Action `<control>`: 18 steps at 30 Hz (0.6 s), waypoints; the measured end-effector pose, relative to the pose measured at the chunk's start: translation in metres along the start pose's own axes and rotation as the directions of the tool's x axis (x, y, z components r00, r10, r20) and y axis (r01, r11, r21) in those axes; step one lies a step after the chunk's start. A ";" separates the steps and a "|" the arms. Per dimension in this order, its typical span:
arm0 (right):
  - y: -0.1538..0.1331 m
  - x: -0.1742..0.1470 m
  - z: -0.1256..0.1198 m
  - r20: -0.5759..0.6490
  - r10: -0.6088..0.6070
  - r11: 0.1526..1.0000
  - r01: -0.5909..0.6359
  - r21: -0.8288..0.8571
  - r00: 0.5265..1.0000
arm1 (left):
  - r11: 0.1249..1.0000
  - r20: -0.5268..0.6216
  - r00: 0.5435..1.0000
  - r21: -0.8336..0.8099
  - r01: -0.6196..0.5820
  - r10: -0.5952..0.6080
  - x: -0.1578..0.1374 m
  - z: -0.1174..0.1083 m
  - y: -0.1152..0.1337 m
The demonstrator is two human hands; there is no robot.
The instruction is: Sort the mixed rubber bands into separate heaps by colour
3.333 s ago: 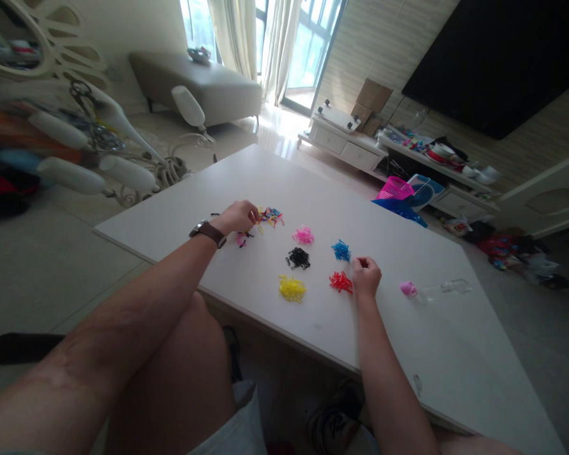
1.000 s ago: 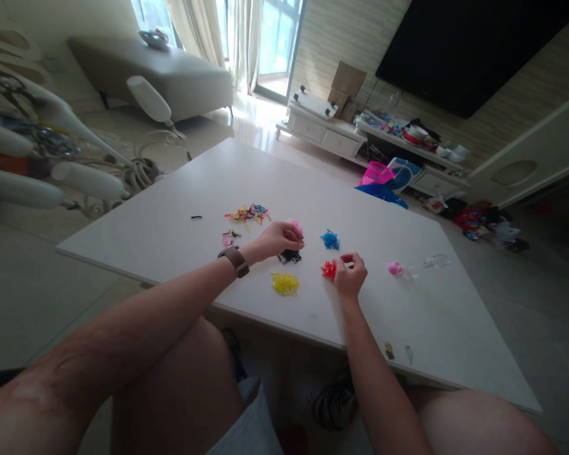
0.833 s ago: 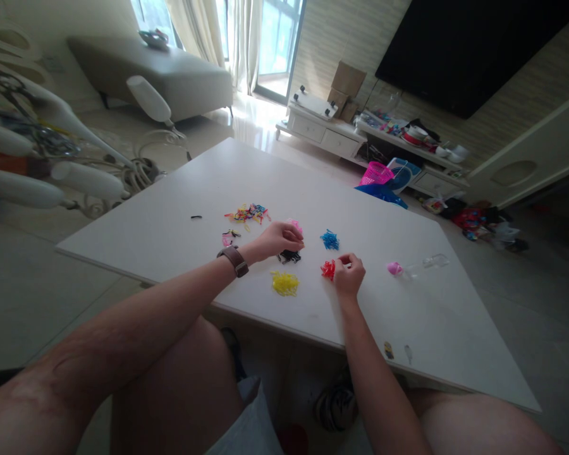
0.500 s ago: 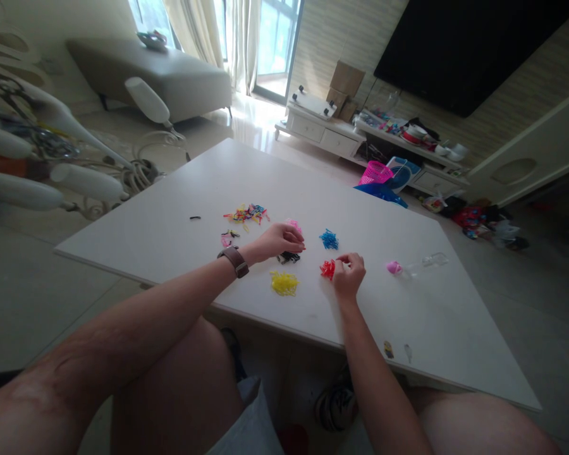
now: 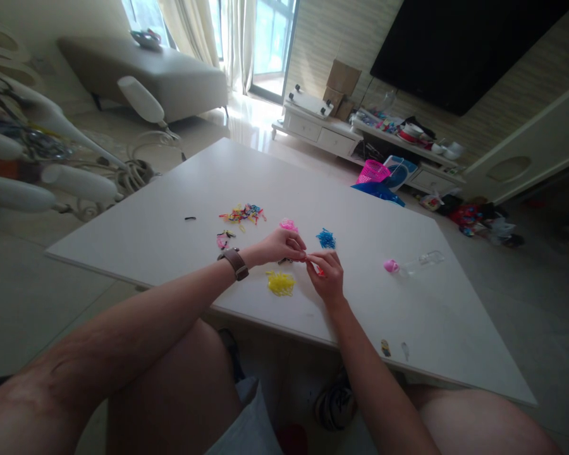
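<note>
Above the middle of the white table, my left hand [image 5: 282, 245] and my right hand [image 5: 328, 278] meet at the fingertips. Both are closed in a pinch on a small red piece [image 5: 306, 258], mostly covered by the fingers. Partly hidden behind my right hand is a red pile [image 5: 320, 270] of small pieces. Under my left hand, black pieces [image 5: 285, 261] barely show. A yellow pile [image 5: 280, 284] lies nearer me, a pink pile [image 5: 288, 225] just beyond my left hand, and a blue pile [image 5: 326, 238] beyond my right hand.
A mixed-colour heap [image 5: 244, 215] and a few pink and black pieces [image 5: 224, 239] lie left on the table [image 5: 171, 253], with one black piece [image 5: 190, 218] farther out. Right are a clear bottle with a pink cap [image 5: 391, 266], a small yellow figure [image 5: 385, 348] and a clear item [image 5: 405, 351].
My right hand has moved left from the red pile to my left hand, and their fingertips now meet. My left hand has stayed nearly in place. The view has shifted slightly.
</note>
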State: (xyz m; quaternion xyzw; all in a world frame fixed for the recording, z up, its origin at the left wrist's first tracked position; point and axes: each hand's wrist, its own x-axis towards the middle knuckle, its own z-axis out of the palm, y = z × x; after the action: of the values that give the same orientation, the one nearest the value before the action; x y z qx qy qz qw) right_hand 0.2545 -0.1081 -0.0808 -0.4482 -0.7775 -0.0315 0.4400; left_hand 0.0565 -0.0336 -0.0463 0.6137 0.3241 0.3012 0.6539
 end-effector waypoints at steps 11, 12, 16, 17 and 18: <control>-0.002 0.001 0.002 -0.035 0.038 0.999 -0.037 0.039 0.999 | 0.999 0.022 1.000 0.041 -0.008 0.007 0.003 -0.007 -0.003; -0.002 0.001 0.002 -0.064 0.046 0.998 -0.043 0.047 0.997 | 0.997 0.031 0.999 0.080 -0.017 0.014 0.003 -0.009 -0.003; 0.002 0.001 0.001 -0.161 0.104 0.994 -0.099 0.038 0.981 | 0.941 0.121 0.991 0.323 -0.096 0.059 0.003 -0.015 -0.005; 0.003 0.000 0.001 -0.172 0.122 0.992 -0.119 0.027 0.978 | 0.918 0.147 0.987 0.380 -0.112 0.060 0.002 -0.016 -0.006; 0.004 0.000 0.001 -0.178 0.137 0.991 -0.136 0.018 0.974 | 0.894 0.171 0.984 0.432 -0.120 0.049 0.001 -0.016 -0.006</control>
State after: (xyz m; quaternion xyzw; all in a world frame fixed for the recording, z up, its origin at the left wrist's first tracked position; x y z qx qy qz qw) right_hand 0.2563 -0.1052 -0.0829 -0.4948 -0.7023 -0.0389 0.5104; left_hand 0.0450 -0.0234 -0.0527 0.7809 0.3046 0.1994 0.5076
